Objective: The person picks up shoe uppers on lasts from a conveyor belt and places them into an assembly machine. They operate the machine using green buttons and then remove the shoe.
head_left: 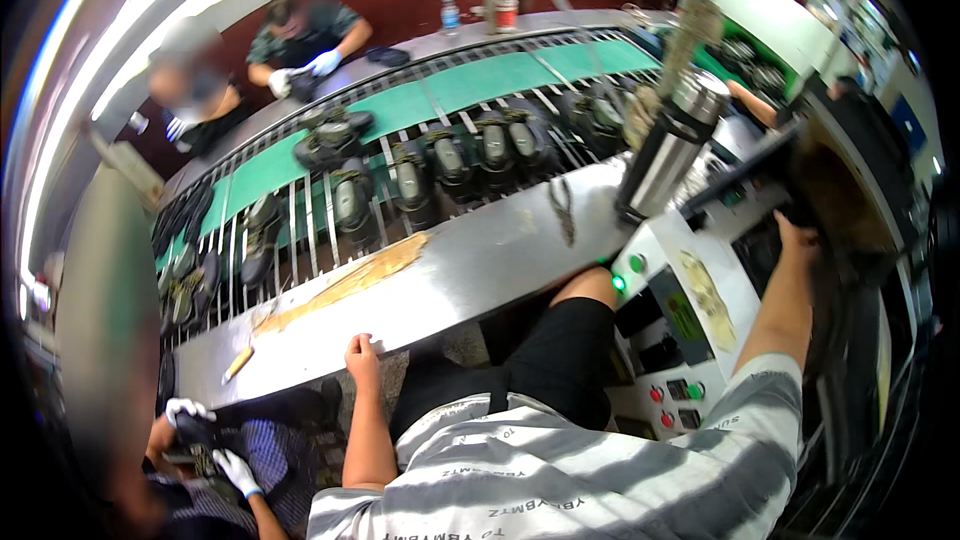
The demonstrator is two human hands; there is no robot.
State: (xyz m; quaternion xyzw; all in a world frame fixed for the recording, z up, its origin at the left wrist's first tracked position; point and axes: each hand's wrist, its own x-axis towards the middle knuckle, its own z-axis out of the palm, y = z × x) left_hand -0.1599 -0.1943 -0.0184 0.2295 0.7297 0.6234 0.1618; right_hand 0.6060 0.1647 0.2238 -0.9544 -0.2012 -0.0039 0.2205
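My left hand [361, 353] is closed in a loose fist just off the near edge of the metal bench [480, 265], with nothing visible in it. Out to the right, my right hand [797, 238] reaches to the dark opening of a white machine [655, 240]. Its fingers are partly lost against dark material there, so I cannot make out what they touch. Green and red buttons and a small display sit on the machine's panel. A steel thermos [672, 145] stands upright beside it.
Several dark shoes [445, 152] stand on a roller conveyor beyond the bench, along a green belt [480, 83]. A yellow-handled tool [238, 364] and dark cord [562, 210] lie on the bench. Gloved co-workers handle dark items at far left and near left.
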